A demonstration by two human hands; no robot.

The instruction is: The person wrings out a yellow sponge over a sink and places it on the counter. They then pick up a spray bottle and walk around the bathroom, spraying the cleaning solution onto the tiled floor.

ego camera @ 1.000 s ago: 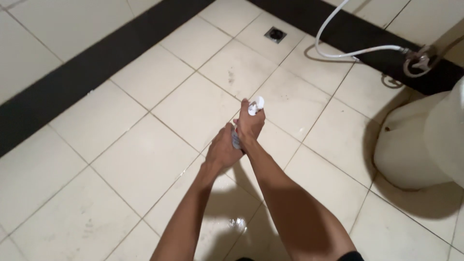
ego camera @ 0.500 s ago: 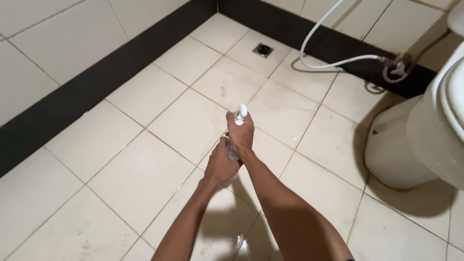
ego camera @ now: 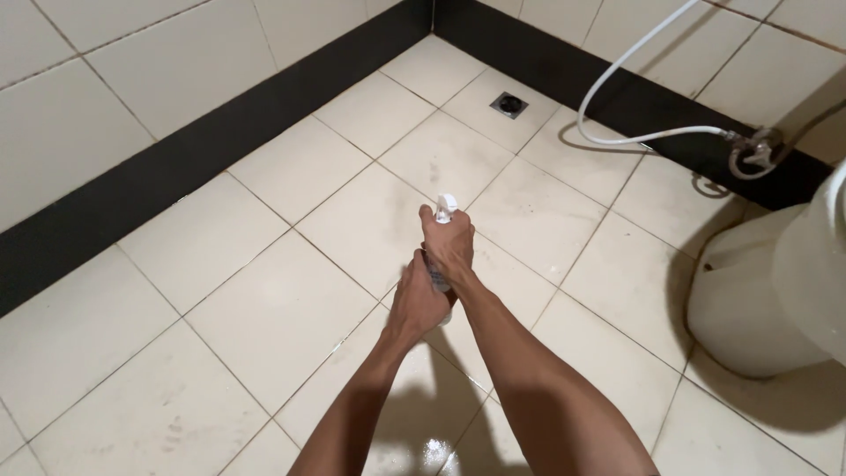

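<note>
Both of my hands hold a small spray bottle (ego camera: 446, 208) out in front of me over the tiled floor. My right hand (ego camera: 450, 247) wraps the top around its white trigger head. Just below, my left hand (ego camera: 417, 302) grips the clear body of the bottle, which is mostly hidden by my fingers. The nozzle points away from me, toward the far corner of the room.
Cream floor tiles (ego camera: 291, 300) meet a black skirting band (ego camera: 203, 150) along the walls. A floor drain (ego camera: 509, 104) sits near the far corner. A white hose (ego camera: 617, 97) runs to a wall valve (ego camera: 756, 150). A white toilet base (ego camera: 775, 291) stands at right. A wet patch (ego camera: 432, 449) glistens near me.
The view has tilted up toward the far corner, so the drain and hose sit lower in frame. My hands keep hold of the bottle in the same grip.
</note>
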